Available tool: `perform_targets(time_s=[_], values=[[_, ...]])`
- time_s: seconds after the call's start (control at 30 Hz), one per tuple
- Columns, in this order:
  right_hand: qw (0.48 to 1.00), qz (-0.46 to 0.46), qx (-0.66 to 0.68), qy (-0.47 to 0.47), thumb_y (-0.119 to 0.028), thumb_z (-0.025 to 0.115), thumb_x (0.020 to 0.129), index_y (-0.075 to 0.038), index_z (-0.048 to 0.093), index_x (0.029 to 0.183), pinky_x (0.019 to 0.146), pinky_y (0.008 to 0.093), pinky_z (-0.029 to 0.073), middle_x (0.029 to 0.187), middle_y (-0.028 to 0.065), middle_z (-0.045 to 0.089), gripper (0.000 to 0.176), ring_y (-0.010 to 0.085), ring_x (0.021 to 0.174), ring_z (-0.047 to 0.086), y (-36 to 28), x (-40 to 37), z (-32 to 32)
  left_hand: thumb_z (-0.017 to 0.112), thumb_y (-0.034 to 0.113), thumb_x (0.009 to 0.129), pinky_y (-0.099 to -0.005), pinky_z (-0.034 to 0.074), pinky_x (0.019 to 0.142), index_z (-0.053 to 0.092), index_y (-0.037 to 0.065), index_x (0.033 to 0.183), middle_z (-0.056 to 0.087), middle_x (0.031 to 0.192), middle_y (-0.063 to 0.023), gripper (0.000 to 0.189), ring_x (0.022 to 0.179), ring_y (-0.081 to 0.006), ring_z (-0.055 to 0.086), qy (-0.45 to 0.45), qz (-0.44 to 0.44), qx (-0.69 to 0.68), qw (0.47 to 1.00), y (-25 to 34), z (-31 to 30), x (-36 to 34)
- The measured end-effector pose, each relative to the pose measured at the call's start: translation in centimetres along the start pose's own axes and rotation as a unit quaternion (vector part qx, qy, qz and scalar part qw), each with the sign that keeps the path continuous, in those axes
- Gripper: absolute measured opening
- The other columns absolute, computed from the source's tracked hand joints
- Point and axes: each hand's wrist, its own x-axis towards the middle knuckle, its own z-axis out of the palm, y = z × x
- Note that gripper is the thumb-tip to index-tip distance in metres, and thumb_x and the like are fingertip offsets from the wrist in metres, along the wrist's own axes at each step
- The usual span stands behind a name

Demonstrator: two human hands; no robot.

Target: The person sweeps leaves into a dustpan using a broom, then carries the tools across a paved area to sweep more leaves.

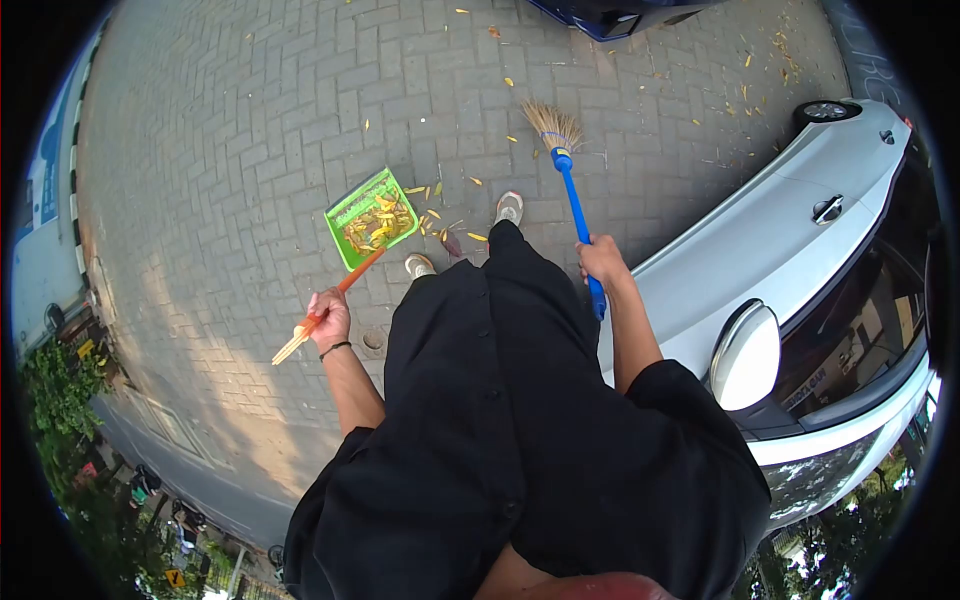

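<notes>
My left hand [328, 318] is wrapped round the orange handle [361, 270] of a green dustpan [334, 220], which holds many yellow leaves [378, 219]. Pale sticks poke out at the handle's near end. My right hand [602, 260] grips the blue handle [574, 200] of a broom, whose straw bristles [552, 122] point away from me near the paving. Between the dustpan and my shoes, several loose yellow leaves [477, 237] and a brown leaf [451, 243] lie on the bricks.
Grey brick paving [250, 130] stretches around me. A silver car [740, 235] stands close on my right, its mirror [746, 356] sticking out near my elbow. A dark blue vehicle [610, 15] is ahead. More leaves lie at the upper right. A road [240, 495] runs at the lower left.
</notes>
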Motion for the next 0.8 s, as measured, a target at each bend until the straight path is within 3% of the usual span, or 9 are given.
perform_targets(time_s=[0.1,0.2,0.3,0.37,0.43,0.53,0.67,0.8], values=[[0.993,0.040,0.076,-0.081,-0.015,0.049,0.087,0.000,0.052,0.091,0.036,0.0261,0.036,0.057,0.0009,0.046,0.016,0.0100,0.040,0.042,3.4,-6.7,2.8,0.047,0.001,0.076,-0.0216,0.040,0.037,0.038,0.002,0.069,0.039,0.061,-0.0067,0.011,0.044,-0.0131,0.042,0.002,-0.036,-0.008,0.999,2.3,-0.4,0.6],[0.975,0.089,0.164,-0.125,-0.014,0.048,0.088,-0.001,0.051,0.104,0.035,0.0220,0.033,0.057,-0.0007,0.043,0.021,0.0068,0.039,0.038,1.4,-12.0,2.6,0.046,0.001,0.077,-0.0218,0.039,0.039,0.039,0.004,0.063,0.041,0.054,-0.0053,0.016,0.044,-0.0129,0.040,-0.016,-0.058,-0.016,0.998,4.8,1.2,1.3],[0.968,0.079,0.208,-0.113,-0.014,0.048,0.088,-0.001,0.049,0.114,0.034,0.0203,0.031,0.057,-0.0009,0.042,0.029,0.0053,0.039,0.037,0.0,-14.9,2.1,0.046,0.000,0.077,-0.0214,0.038,0.039,0.039,0.005,0.059,0.041,0.053,-0.0042,0.020,0.044,-0.0129,0.040,-0.047,0.022,0.025,0.998,6.3,2.2,0.9],[0.979,0.030,0.178,-0.098,-0.014,0.048,0.088,-0.001,0.048,0.117,0.034,0.0205,0.031,0.058,0.0000,0.044,0.032,0.0053,0.039,0.037,-0.9,-14.9,1.9,0.045,0.000,0.078,-0.0212,0.038,0.039,0.038,0.006,0.058,0.041,0.053,-0.0037,0.021,0.044,-0.0127,0.040,-0.045,-0.002,0.023,0.999,9.8,1.8,1.6],[0.984,-0.017,0.152,-0.096,-0.014,0.049,0.087,0.000,0.049,0.116,0.035,0.0212,0.032,0.058,0.0004,0.044,0.031,0.0055,0.039,0.037,-2.9,-12.7,1.8,0.044,0.000,0.078,-0.0212,0.038,0.039,0.039,0.006,0.060,0.042,0.053,-0.0038,0.020,0.044,-0.0124,0.040,-0.057,-0.014,0.009,0.998,10.5,1.8,0.4],[0.995,-0.069,0.052,-0.051,-0.015,0.049,0.087,0.001,0.052,0.099,0.036,0.0249,0.035,0.057,0.0008,0.045,0.021,0.0078,0.040,0.041,-7.9,-6.8,1.4,0.045,0.001,0.079,-0.0208,0.037,0.040,0.038,0.005,0.063,0.041,0.054,-0.0038,0.018,0.044,-0.0122,0.040,-0.095,0.028,0.011,0.995,10.4,0.5,-1.6],[0.973,-0.179,-0.137,0.044,-0.014,0.047,0.084,0.004,0.055,0.080,0.040,0.0327,0.041,0.054,0.0087,0.052,0.020,0.0177,0.043,0.051,-15.1,5.6,0.8,0.044,0.004,0.082,-0.0213,0.038,0.041,0.038,0.003,0.070,0.040,0.057,-0.0034,0.014,0.044,-0.0112,0.041,-0.128,0.031,-0.012,0.991,7.4,-2.0,-5.6],[0.955,-0.204,-0.210,0.049,-0.010,0.045,0.078,0.005,0.055,0.076,0.046,0.0364,0.046,0.057,0.0140,0.057,0.018,0.0239,0.049,0.057,-22.9,19.0,-0.3,0.044,0.005,0.083,-0.0215,0.038,0.040,0.036,-0.001,0.081,0.038,0.058,-0.0028,0.010,0.045,-0.0102,0.044,-0.159,0.041,-0.037,0.986,2.1,-4.8,-8.5]])
